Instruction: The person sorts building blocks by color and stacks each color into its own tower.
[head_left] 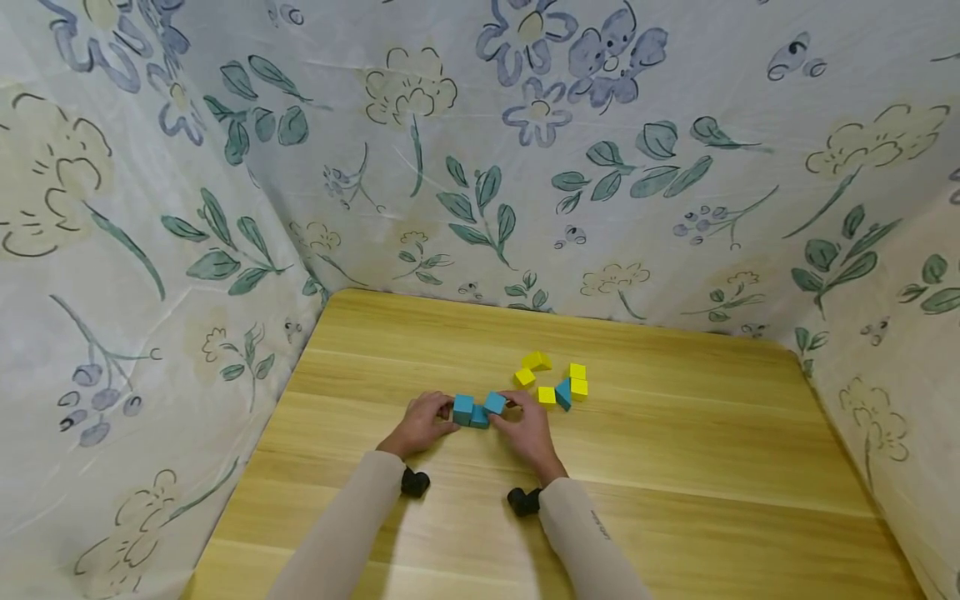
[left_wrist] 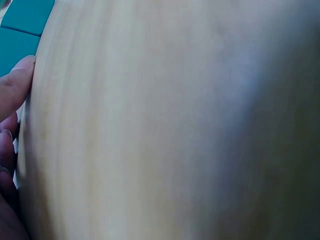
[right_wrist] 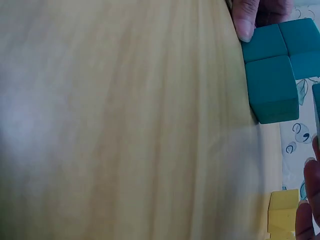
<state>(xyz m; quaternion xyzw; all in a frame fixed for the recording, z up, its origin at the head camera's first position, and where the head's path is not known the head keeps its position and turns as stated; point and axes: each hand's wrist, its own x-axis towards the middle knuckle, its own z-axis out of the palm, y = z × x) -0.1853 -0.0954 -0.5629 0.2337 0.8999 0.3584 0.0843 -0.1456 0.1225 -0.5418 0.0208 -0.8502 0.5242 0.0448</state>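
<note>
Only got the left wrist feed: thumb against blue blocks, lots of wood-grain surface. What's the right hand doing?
Observer: The right hand pinches a small blue, square-faced block between thumb and fingers.

Operator: Any blue lying away from both hands?

Observer: Yes, one: a blue triangular block lies among several small yellow blocks, to the right of the right hand.
</note>
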